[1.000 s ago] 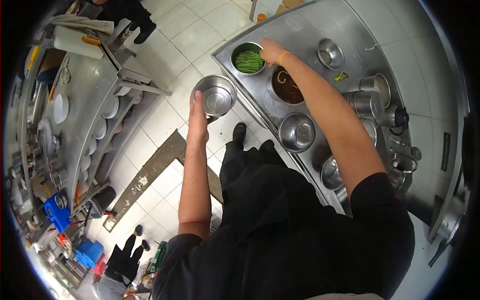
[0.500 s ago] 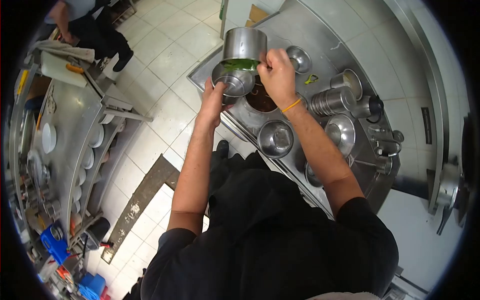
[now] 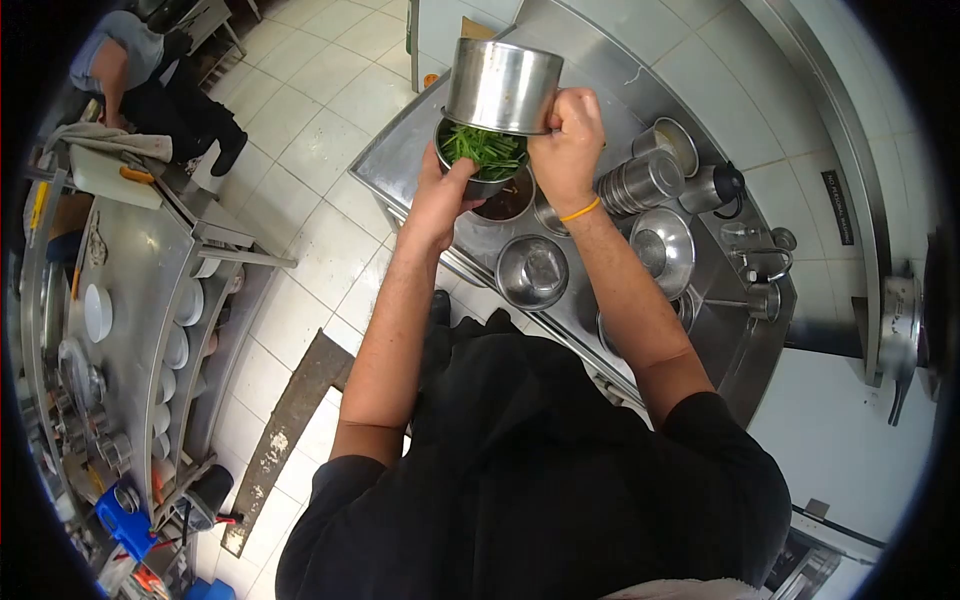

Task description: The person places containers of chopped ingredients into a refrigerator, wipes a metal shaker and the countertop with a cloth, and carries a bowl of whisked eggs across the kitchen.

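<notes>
My left hand [image 3: 442,202] grips a small steel bowl [image 3: 488,187] by its near side, with the thumb over the rim. Inside the bowl lies a heap of chopped green vegetable [image 3: 484,150] in thin strips. Right above it, a cylindrical steel pot [image 3: 503,85] is tipped mouth-down, its rim close to the greens. My right hand [image 3: 568,140], with an orange band at the wrist, is closed on the right side of this pot; its fingertips are partly hidden. Below the bowl stands a container of brown liquid [image 3: 508,200], partly covered.
An empty steel bowl [image 3: 532,272] sits at the counter's near edge. Stacked steel bowls [image 3: 640,183], a wide bowl [image 3: 662,250] and a tap [image 3: 765,262] are to the right. A steel shelf unit [image 3: 150,270] with white dishes stands left. Another person [image 3: 130,75] is at the upper left.
The greens have dropped from the tipped pot into the bowl, which held none before. The pot is tipped further over, and its outside wall and base now face me more.
</notes>
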`<state>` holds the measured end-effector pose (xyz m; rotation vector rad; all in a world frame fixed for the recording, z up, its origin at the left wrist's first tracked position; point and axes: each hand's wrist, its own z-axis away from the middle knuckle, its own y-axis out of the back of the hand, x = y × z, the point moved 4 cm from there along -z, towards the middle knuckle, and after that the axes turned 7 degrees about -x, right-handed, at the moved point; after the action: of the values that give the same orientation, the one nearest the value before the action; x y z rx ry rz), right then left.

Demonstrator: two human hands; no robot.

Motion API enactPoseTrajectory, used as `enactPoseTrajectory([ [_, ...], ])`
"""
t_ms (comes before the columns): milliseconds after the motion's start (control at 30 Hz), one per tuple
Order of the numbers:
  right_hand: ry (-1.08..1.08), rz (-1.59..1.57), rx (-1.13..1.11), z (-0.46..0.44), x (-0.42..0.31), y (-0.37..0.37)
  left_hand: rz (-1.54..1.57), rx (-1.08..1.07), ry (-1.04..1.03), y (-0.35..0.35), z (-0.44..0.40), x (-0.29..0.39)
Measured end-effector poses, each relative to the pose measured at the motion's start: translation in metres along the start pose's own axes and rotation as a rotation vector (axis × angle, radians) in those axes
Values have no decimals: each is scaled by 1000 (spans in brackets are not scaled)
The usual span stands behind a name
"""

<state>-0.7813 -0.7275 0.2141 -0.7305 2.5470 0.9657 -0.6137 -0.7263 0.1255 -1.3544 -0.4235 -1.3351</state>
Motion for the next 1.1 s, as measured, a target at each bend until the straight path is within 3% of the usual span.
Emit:
enactPoseTrajectory([
  [233, 13, -39, 70, -6, 7, 13, -34, -33, -57, -9, -4, 6],
  [333, -75, -37, 111, -5, 12, 19, -40, 21, -83, -8, -14, -8],
  [433, -438, -231, -46, 4, 55, 6, -47, -31, -112, -15, -17, -13],
  [467, -638, -724, 32, 7, 60, 0, -37, -38, -106, -18, -17, -13],
  [567, -834, -956, -12, 5, 61, 20, -7, -52, -69, -23, -7, -23],
  [700, -914, -1057, -90, 29, 86, 43, 43, -10, -20, -1, 10, -45],
  [833, -1037, -1136, -71, 74, 110, 103, 188, 159, 6, 89, 45, -88],
  [1000, -1007, -916, 474, 195, 199, 274, 158, 356, -178, 117, 142, -65],
  [1100, -1115, -639, 781, 306, 281, 374, 173, 572, -104, 148, 200, -78],
])
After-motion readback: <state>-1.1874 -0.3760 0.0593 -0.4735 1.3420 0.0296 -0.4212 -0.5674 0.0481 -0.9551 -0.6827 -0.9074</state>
